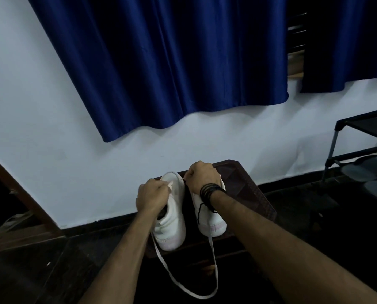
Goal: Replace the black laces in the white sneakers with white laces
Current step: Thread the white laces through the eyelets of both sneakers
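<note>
Two white sneakers stand side by side on a dark stool (251,194), heels toward me. My left hand (153,197) curls over the left sneaker (173,220) and pinches a white lace near its top eyelets. My right hand (203,176), a black cord band on its wrist, pinches the same lace above the toe end of the left sneaker. The white lace (189,288) hangs off the stool's front in a long loop. The right sneaker (211,224) has a black lace (199,212) dangling at its side.
A white wall with a blue curtain (161,62) rises right behind the stool. A black metal shoe rack (358,150) with dark footwear stands at the right. A wooden frame (18,194) runs along the left. The floor is dark.
</note>
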`<state>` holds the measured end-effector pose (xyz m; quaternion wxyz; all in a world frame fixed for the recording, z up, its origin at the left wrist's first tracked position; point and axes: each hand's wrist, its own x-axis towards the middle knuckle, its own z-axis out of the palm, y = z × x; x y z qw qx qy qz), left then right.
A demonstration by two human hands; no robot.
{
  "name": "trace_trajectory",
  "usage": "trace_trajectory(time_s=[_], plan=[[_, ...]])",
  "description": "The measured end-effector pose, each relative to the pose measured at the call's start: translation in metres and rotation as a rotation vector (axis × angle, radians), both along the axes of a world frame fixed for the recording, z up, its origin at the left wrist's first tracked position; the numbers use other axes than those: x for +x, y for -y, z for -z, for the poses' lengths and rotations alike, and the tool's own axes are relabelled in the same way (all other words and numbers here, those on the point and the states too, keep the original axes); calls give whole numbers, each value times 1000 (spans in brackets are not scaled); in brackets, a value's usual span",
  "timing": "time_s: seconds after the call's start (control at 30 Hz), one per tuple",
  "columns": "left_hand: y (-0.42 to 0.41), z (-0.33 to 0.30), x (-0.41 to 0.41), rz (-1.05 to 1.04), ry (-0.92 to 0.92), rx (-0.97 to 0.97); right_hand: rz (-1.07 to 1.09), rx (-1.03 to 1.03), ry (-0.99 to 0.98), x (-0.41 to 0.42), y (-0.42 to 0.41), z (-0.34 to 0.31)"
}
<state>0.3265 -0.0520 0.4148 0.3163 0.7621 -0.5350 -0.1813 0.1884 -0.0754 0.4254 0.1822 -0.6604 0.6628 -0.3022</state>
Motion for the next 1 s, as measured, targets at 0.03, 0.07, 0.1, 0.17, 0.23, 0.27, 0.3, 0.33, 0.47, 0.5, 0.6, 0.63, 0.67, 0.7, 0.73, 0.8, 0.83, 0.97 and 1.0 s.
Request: trace_trajectory(time_s=[0.03, 0.07, 0.1, 0.17, 0.23, 0.27, 0.3, 0.33, 0.47, 0.5, 0.6, 0.63, 0.67, 0.7, 0.73, 0.8, 0.83, 0.97, 1.0], plan=[[-1, 2, 5, 2, -80, -47, -3, -10, -3, 1, 0, 1], [-2, 4, 8, 4, -139, -87, -15, -20, -5, 2, 0, 1], [-3, 5, 10, 7, -171, -113, -32, -28, -12, 4, -1, 2], [-4, 8, 12, -5, -194, -143, -58, -32, -34, 8, -3, 2], [-4, 9, 10, -2, -174, -150, -67, -24, -28, 9, -3, 2], [-4, 10, 10, 7, -170, -152, -75, -15, -24, 9, -3, 2], [-4, 11, 11, 13, -174, -155, -85, -9, -25, 9, -3, 2], [-4, 11, 12, 13, -182, -159, -92, -5, -28, 10, -3, 2], [-4, 12, 14, -6, -195, -181, -103, -15, -37, 10, -4, 1], [-5, 12, 15, -3, -200, -187, -106, -17, -37, 10, -4, 1], [-6, 13, 16, 2, -212, -199, -118, -21, -50, 10, -4, 1], [-6, 14, 16, 3, -203, -200, -122, -22, -57, 10, -4, 1], [-6, 14, 15, 7, -191, -201, -128, -22, -58, 10, -5, 1], [-6, 14, 15, 13, -174, -201, -135, -21, -54, 10, -4, 1], [-7, 14, 14, 20, -156, -200, -142, -19, -46, 10, -4, 1], [-6, 14, 11, 35, -119, -202, -139, -22, -41, 10, -3, 2], [-6, 14, 10, 40, -98, -204, -132, -27, -46, 10, -2, 2], [-4, 15, 7, 53, -4, -196, -110, -34, -68, 11, -1, 4], [-4, 15, 7, 53, 1, -192, -104, -35, -72, 11, -1, 4]])
